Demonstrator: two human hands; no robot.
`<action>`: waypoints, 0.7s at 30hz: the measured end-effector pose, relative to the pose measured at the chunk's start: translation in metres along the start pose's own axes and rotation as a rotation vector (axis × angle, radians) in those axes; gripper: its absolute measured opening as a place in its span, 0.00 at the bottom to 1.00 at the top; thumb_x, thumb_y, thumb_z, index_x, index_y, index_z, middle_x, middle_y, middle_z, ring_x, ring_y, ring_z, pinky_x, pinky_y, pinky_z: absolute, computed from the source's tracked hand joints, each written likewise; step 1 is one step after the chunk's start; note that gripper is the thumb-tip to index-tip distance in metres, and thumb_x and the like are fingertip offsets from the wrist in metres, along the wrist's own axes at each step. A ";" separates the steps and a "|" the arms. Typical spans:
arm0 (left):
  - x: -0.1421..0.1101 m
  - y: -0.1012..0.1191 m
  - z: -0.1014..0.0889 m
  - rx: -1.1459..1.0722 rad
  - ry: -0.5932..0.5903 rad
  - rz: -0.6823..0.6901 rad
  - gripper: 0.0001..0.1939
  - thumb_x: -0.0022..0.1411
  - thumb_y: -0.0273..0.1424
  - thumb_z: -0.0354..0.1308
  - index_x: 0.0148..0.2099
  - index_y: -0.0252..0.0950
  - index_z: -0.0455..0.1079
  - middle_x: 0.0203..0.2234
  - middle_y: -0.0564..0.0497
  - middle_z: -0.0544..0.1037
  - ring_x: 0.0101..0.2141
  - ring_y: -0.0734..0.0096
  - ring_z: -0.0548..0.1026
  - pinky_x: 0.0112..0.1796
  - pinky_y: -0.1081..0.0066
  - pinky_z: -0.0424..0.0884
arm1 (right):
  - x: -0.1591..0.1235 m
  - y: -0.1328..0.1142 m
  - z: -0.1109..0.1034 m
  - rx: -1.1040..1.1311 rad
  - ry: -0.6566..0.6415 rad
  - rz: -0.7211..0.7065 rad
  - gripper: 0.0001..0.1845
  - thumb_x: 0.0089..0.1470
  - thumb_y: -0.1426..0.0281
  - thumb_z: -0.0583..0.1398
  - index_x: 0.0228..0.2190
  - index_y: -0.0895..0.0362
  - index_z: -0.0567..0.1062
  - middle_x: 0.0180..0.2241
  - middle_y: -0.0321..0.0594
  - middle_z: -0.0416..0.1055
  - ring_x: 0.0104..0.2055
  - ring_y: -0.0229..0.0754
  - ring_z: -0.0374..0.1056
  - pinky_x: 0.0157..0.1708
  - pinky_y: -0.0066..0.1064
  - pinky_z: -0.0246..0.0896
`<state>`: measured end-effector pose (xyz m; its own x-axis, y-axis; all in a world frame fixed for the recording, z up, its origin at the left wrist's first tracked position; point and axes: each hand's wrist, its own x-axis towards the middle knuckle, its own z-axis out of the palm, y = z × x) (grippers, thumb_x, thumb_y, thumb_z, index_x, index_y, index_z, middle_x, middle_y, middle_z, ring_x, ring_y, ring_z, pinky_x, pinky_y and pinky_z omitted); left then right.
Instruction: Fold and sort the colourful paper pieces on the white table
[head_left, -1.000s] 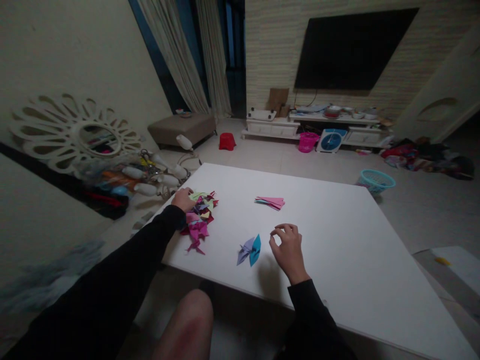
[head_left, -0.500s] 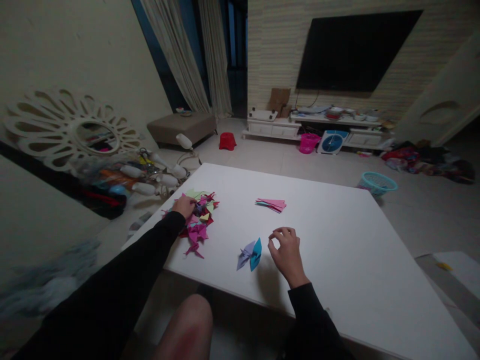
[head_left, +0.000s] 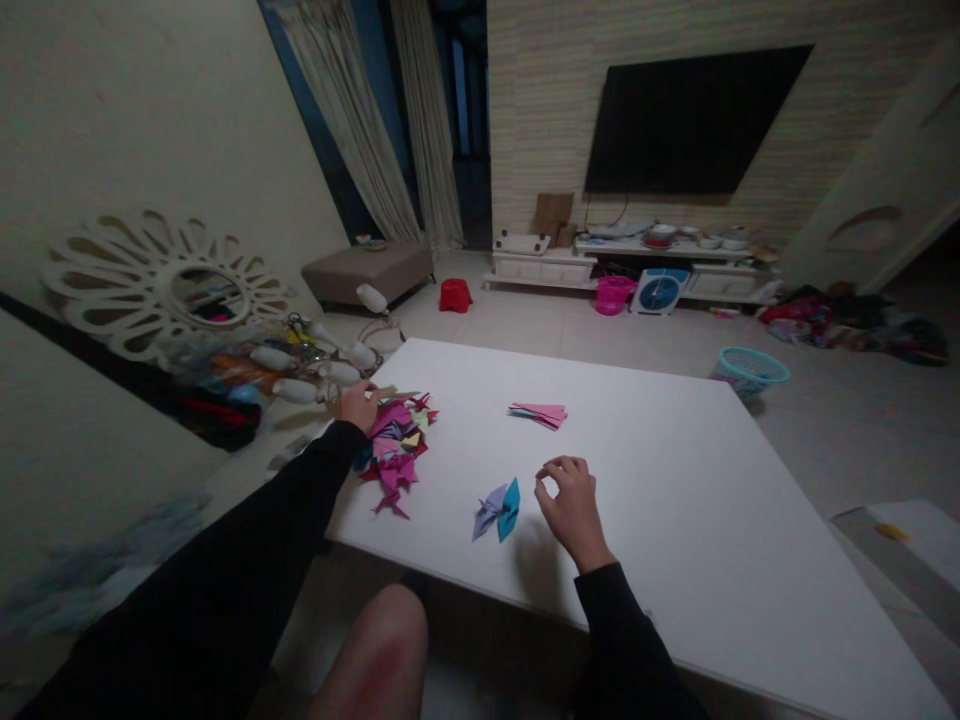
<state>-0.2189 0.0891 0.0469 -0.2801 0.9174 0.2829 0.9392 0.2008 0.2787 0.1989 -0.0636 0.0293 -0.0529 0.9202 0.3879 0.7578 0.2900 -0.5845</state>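
Observation:
My left hand (head_left: 357, 405) reaches to the far left edge of a heap of folded paper cranes (head_left: 396, 468) in pink, purple, green and red. Its fingertips are closed at a greenish paper crane (head_left: 387, 392) on the heap's upper side. Over the table, my right hand (head_left: 574, 508) hovers with thumb and forefinger pinched into a ring; anything between the tips is too small to see. Just left of it lie a lilac paper crane (head_left: 490, 511) and a blue paper crane (head_left: 509, 512), side by side and touching.
Farther back on the white table (head_left: 675, 480) lies a fanned stack of pink and teal folded paper strips (head_left: 541, 414). A turquoise basket (head_left: 751, 372) stands on the floor past the far right corner. White lamp arms (head_left: 337, 372) crowd the table's left side.
My left hand moved nearer over the heap, then back outward to its left edge, and a pink crane and a lilac one now show beside it. My right hand stays nearly still.

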 end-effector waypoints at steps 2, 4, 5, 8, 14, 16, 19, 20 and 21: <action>-0.004 0.026 -0.018 -0.134 0.110 0.011 0.16 0.66 0.35 0.49 0.48 0.32 0.73 0.38 0.40 0.81 0.40 0.56 0.78 0.45 0.62 0.70 | 0.001 -0.001 0.000 0.079 0.007 0.037 0.05 0.55 0.71 0.59 0.31 0.54 0.77 0.38 0.43 0.75 0.48 0.51 0.63 0.45 0.41 0.55; -0.018 0.060 -0.035 -0.280 0.143 0.088 0.14 0.66 0.35 0.51 0.47 0.34 0.73 0.37 0.42 0.81 0.37 0.59 0.79 0.43 0.64 0.71 | 0.003 -0.003 0.003 0.235 0.006 0.104 0.07 0.56 0.67 0.59 0.32 0.54 0.78 0.37 0.43 0.76 0.46 0.50 0.66 0.45 0.41 0.57; -0.029 0.079 -0.042 -0.361 0.141 0.150 0.13 0.67 0.34 0.50 0.47 0.35 0.73 0.37 0.44 0.82 0.35 0.61 0.79 0.42 0.65 0.72 | 0.004 -0.005 0.004 0.343 -0.007 0.153 0.09 0.56 0.64 0.60 0.32 0.54 0.78 0.37 0.43 0.76 0.44 0.49 0.68 0.44 0.40 0.59; -0.080 0.132 -0.050 -0.551 0.086 0.394 0.12 0.67 0.31 0.51 0.47 0.37 0.73 0.41 0.45 0.82 0.40 0.61 0.80 0.44 0.66 0.73 | 0.007 -0.013 0.008 0.768 -0.094 0.364 0.18 0.55 0.54 0.61 0.35 0.55 0.78 0.37 0.45 0.78 0.40 0.49 0.72 0.39 0.38 0.63; -0.188 0.191 -0.022 -0.677 -0.032 0.887 0.15 0.66 0.25 0.52 0.51 0.39 0.74 0.51 0.43 0.79 0.53 0.61 0.77 0.54 0.65 0.71 | 0.011 -0.024 0.001 1.525 -0.088 0.651 0.26 0.52 0.45 0.61 0.38 0.54 0.78 0.41 0.44 0.80 0.44 0.47 0.75 0.43 0.37 0.68; -0.207 0.197 -0.010 -0.670 -0.063 0.976 0.14 0.66 0.24 0.51 0.50 0.37 0.74 0.51 0.41 0.79 0.53 0.60 0.77 0.53 0.64 0.72 | 0.011 -0.022 0.001 1.577 -0.018 0.605 0.23 0.52 0.47 0.62 0.37 0.53 0.78 0.40 0.42 0.80 0.44 0.46 0.75 0.45 0.37 0.69; -0.215 0.197 0.003 -0.678 -0.110 1.033 0.13 0.66 0.24 0.51 0.49 0.36 0.74 0.51 0.40 0.79 0.52 0.60 0.78 0.52 0.65 0.74 | 0.013 -0.014 0.007 1.530 0.095 0.539 0.19 0.51 0.53 0.66 0.37 0.54 0.78 0.40 0.39 0.80 0.41 0.44 0.75 0.44 0.35 0.70; -0.215 0.196 0.007 -0.690 -0.127 1.036 0.12 0.66 0.25 0.52 0.48 0.36 0.74 0.51 0.40 0.79 0.51 0.60 0.78 0.51 0.65 0.74 | 0.014 -0.011 0.010 1.508 0.127 0.533 0.17 0.50 0.55 0.67 0.37 0.54 0.78 0.39 0.39 0.80 0.39 0.43 0.75 0.43 0.34 0.70; -0.213 0.195 0.011 -0.705 -0.143 1.031 0.12 0.66 0.25 0.53 0.47 0.37 0.74 0.51 0.41 0.79 0.51 0.61 0.78 0.51 0.65 0.74 | 0.015 -0.008 0.013 1.490 0.154 0.533 0.16 0.49 0.58 0.68 0.36 0.54 0.79 0.38 0.38 0.80 0.39 0.42 0.75 0.43 0.33 0.70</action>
<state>0.0257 -0.0632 0.0308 0.5852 0.5756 0.5712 0.3856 -0.8172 0.4285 0.1831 -0.0487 0.0305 0.1328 0.9887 -0.0697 -0.6253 0.0290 -0.7799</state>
